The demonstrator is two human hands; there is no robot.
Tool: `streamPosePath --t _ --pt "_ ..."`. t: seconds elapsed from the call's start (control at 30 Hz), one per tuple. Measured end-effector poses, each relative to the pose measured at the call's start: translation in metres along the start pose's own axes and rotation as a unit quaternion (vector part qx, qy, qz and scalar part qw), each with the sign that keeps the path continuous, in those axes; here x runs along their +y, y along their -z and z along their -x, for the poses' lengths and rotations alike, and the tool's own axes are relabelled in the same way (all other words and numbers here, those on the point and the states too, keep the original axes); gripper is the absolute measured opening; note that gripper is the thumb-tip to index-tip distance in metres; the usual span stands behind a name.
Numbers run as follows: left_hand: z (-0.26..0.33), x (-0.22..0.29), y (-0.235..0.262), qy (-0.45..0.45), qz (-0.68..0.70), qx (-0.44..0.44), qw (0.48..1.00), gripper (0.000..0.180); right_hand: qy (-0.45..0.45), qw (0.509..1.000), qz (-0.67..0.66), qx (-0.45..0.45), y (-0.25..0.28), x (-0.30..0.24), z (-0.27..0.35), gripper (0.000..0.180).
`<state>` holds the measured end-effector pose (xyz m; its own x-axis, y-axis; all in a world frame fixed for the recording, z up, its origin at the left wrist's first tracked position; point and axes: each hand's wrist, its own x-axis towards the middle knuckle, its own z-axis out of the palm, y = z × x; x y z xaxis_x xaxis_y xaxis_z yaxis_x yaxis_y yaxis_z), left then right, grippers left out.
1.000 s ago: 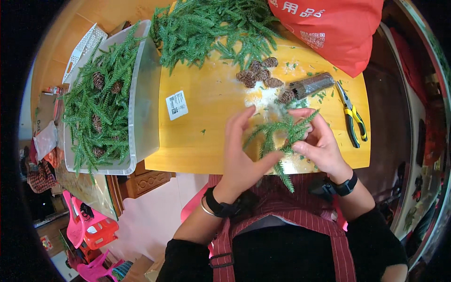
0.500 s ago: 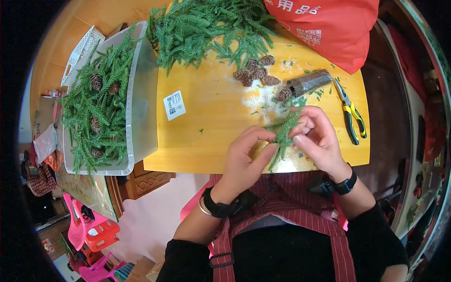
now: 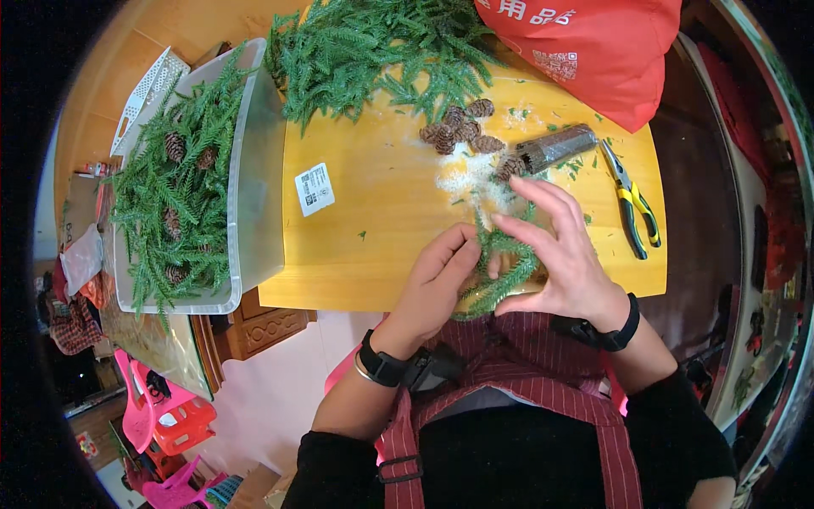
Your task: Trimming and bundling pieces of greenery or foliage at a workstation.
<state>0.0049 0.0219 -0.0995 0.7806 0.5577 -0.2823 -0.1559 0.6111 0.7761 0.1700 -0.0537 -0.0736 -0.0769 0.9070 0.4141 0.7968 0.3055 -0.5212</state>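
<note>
Our right hand [image 3: 570, 270] has spread its fingers near a pine cone [image 3: 510, 166]; our left hand [image 3: 436, 285] pinches a green sprig [image 3: 515, 273]

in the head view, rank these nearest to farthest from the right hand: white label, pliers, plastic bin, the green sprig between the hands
From the right hand:
1. Green sprig, between the two hands
2. Pliers, just to its right
3. White label, off to its left
4. Plastic bin, farther left, past the label
</note>
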Motion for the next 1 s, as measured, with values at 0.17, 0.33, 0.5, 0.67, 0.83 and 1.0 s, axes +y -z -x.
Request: streamPosePath --t 0.17,0.33,0.5,0.67,0.83,1.0 --pt "0.002 0.000 -0.001 -0.021 -0.099 0.006 0.995 0.011 -0.013 0.999 0.018 -0.030 -0.003 0.001 0.004 0.069" --pt "0.000 -0.003 0.000 -0.082 -0.330 0.016 0.940 0.024 -0.011 0.999 0.015 -0.032 -0.004 -0.001 0.005 0.062" --pt "0.002 -0.002 -0.003 -0.113 -0.228 0.081 0.964 0.016 -0.037 0.999 0.007 -0.026 -0.004 -0.002 0.004 0.066" --pt "0.000 -0.006 -0.001 -0.122 -0.190 0.086 0.970 0.014 -0.034 0.999 0.011 -0.033 -0.005 -0.004 0.005 0.069" --pt "0.000 -0.006 -0.006 -0.157 -0.122 0.082 0.977 0.015 -0.043 0.999 -0.007 -0.019 -0.007 -0.005 0.006 0.064" --pt "0.004 -0.003 -0.007 -0.288 -0.430 0.133 0.846 0.030 -0.038 0.999 0.002 -0.006 -0.012 -0.008 0.008 0.057"
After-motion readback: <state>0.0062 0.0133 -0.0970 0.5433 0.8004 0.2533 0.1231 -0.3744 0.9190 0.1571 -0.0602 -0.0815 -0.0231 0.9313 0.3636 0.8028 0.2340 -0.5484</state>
